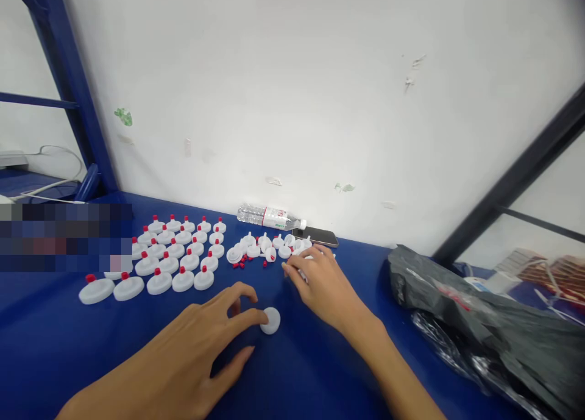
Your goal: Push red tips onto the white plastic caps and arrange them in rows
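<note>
1. Fingers (253, 317) spread well apart, your left hand (196, 341) reached in from the lower left, its index fingertip touching a lone white plastic lid (270, 320). Its thumb stood clear of the lid, so nothing was pinched there.
2. The lone white plastic lid lay on the blue tabletop (315, 377), between your two hands and nearer to you than the other lids, with a plain round face upward.
3. Your right hand (317, 280) hung over the near right edge of a loose cluster of white spouted lids (253, 250), fingers bent downward; whether they pinched anything could not be told, as the hand itself hid the spot.
4. Small loose red tips (242, 264) lay scattered among and in front of that cluster.
5. To the left, white lids with red tips (169, 263) stood upright in rows, spouts up, well apart from the lone one.
6. Behind the cluster, a clear plastic bottle (274, 217) with a white cap lay on its side near the white wall (292, 103), just beside a dark phone (317, 236).
7. A dark grey plastic bag (498, 328) sprawled crumpled on your right.
</note>
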`<state>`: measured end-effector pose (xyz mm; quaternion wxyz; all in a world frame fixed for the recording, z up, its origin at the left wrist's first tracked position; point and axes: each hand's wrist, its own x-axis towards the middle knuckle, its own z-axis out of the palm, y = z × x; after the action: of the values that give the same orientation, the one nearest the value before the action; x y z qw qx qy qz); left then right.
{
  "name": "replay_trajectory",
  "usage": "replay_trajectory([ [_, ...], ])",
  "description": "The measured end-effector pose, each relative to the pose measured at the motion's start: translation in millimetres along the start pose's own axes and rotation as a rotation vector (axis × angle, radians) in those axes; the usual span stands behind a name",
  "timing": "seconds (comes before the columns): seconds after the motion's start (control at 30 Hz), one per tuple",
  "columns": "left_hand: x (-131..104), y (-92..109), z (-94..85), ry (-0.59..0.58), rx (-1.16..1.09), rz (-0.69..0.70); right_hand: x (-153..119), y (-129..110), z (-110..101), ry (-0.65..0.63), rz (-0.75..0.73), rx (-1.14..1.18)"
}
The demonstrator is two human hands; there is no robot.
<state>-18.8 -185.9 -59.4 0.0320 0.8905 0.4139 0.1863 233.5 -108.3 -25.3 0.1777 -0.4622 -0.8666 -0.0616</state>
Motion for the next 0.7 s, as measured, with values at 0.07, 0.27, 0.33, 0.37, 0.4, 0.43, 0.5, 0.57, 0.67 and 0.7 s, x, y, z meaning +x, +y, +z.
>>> replay_trajectory([
  [0.07,-2.9,-0.7,2.5,0.007,0.053,0.026,0.7,8.8,-13.8,0.058,0.089,0.000],
  [0.27,-9.8,-8.5,13.1,-0.006,0.108,0.078,-11.2,50.3,-52.8,-0.089,0.510,0.012],
  [0.33,-10.5,-10.1,15.6,-0.009,0.098,0.077,-20.3,62.4,-58.6,-0.270,0.611,0.111],
  [0.37,-10.7,-10.7,16.6,-0.014,0.091,0.073,-25.1,67.0,-60.1,-0.362,0.667,0.164],
  [0.4,-10.7,-11.1,17.5,-0.021,0.083,0.067,-29.4,70.6,-60.7,-0.441,0.724,0.200],
  [0.43,-10.7,-11.5,18.3,-0.027,0.077,0.059,-33.1,73.2,-60.7,-0.504,0.777,0.231],
  [0.5,-10.4,-12.2,19.6,-0.032,0.073,0.044,-37.7,76.2,-58.9,-0.579,0.851,0.286],
  [0.57,-9.7,-13.1,20.6,-0.020,0.079,0.028,-38.4,77.3,-55.5,-0.615,0.872,0.349],
  [0.67,-7.6,-15.5,20.9,0.001,0.096,0.002,-35.5,77.7,-49.0,-0.640,0.859,0.387],
  [0.7,-7.0,-16.4,20.9,-0.002,0.104,-0.003,-34.6,77.5,-47.1,-0.642,0.853,0.389],
])
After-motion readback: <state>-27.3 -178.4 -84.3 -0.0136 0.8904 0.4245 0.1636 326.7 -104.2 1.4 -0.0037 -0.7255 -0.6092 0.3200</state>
